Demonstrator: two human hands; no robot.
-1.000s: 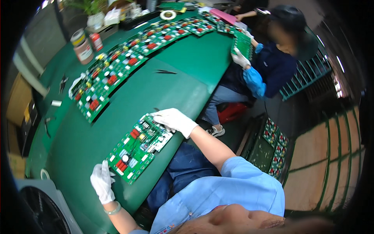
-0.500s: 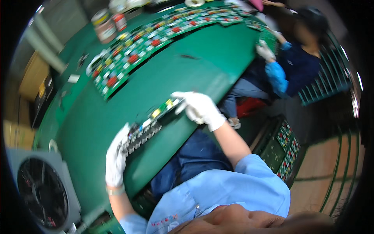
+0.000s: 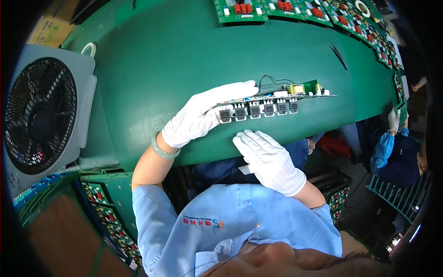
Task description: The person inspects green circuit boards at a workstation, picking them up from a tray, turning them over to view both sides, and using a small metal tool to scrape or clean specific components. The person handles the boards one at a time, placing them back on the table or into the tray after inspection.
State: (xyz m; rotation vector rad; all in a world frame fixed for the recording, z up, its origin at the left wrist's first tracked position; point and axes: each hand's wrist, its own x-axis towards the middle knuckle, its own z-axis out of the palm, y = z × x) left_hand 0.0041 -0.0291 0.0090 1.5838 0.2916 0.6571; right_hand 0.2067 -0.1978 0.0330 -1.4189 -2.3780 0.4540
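Observation:
My gloved left hand (image 3: 198,115) grips the left end of a circuit board (image 3: 302,95), held edge-on above the green tabletop. Its fingers lie over the far side, with the thumb under the near side. A row of black transistors (image 3: 255,111) with metal legs hangs along the board's near edge. Yellow and white parts and a small upright green board stand toward its right end, and a thin black wire loops up behind. My gloved right hand (image 3: 272,161) is apart from the board, by the table's front edge, fingers stretched out and holding nothing.
A large grey fan (image 3: 41,115) stands at the left. Populated circuit boards (image 3: 300,11) line the far edge, curving down the right. Black tweezers (image 3: 338,56) lie at the right of the table (image 3: 152,60). A co-worker (image 3: 399,154) sits at the far right.
The view has swung, bringing the fan fully in at the left. The right hand has left the board's right end and moved toward my body; the left still holds the board, now level.

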